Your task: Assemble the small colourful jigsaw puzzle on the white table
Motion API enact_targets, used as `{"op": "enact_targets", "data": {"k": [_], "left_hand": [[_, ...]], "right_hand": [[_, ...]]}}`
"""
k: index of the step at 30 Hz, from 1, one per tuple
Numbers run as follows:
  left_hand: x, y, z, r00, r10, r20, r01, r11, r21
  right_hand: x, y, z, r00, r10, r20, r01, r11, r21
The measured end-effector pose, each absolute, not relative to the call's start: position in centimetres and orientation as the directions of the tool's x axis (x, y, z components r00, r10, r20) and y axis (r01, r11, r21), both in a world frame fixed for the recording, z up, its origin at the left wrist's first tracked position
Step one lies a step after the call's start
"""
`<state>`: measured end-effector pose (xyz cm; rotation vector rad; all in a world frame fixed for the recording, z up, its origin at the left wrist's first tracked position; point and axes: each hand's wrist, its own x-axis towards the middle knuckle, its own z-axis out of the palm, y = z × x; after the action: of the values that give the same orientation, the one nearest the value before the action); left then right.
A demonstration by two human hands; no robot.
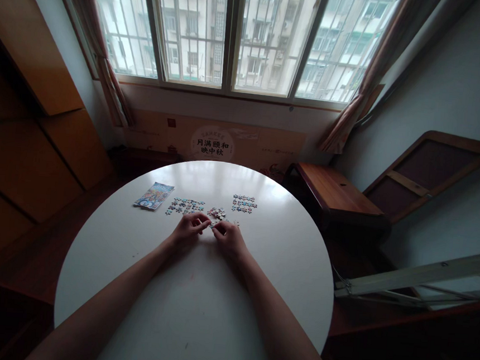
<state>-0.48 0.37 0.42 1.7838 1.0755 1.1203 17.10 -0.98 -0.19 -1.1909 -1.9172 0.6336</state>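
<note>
Over the middle of the white round table (pixel 186 310), my left hand (pixel 189 227) and my right hand (pixel 230 237) face each other with bent fingers. Both sets of fingertips pinch at a small jigsaw piece (pixel 211 226), partly hidden by them. Just beyond lies a heap of loose jigsaw pieces (pixel 217 213). Spread-out pieces (pixel 185 205) lie in rough rows beyond my left hand. Farther right, more pieces (pixel 244 204) are set out in neat rows. A few single pieces lie beside my right hand.
A colourful printed packet (pixel 154 195) lies on the table's left part. A wooden side table (pixel 335 188) stands beyond the right edge, with a metal frame (pixel 416 274) nearer. Orange cabinets (pixel 52 158) line the left side, and a barred window (pixel 231 33) is ahead.
</note>
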Motion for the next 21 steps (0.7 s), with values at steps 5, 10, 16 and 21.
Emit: {"op": "enact_targets", "data": {"k": [5, 10, 16, 21], "left_hand": [[-0.56, 0.37, 0.35, 0.263, 0.919, 0.293, 0.246, -0.358, 0.901], [-0.62, 0.39, 0.23, 0.257, 0.922, 0.288, 0.263, -0.354, 0.898], [-0.70, 0.45, 0.13, 0.251, 0.924, 0.288, 0.268, -0.352, 0.897], [-0.76, 0.54, -0.11, 0.248, 0.924, 0.292, 0.261, -0.354, 0.898]], "right_hand": [[17.07, -0.93, -0.26, -0.268, 0.895, 0.356, 0.516, 0.445, -0.732], [17.02, -0.89, -0.34, -0.265, 0.895, 0.358, 0.511, 0.446, -0.735], [17.04, -0.90, -0.29, -0.269, 0.894, 0.359, 0.512, 0.448, -0.732], [16.96, -0.87, -0.31, -0.253, 0.896, 0.364, 0.510, 0.444, -0.737]]}}
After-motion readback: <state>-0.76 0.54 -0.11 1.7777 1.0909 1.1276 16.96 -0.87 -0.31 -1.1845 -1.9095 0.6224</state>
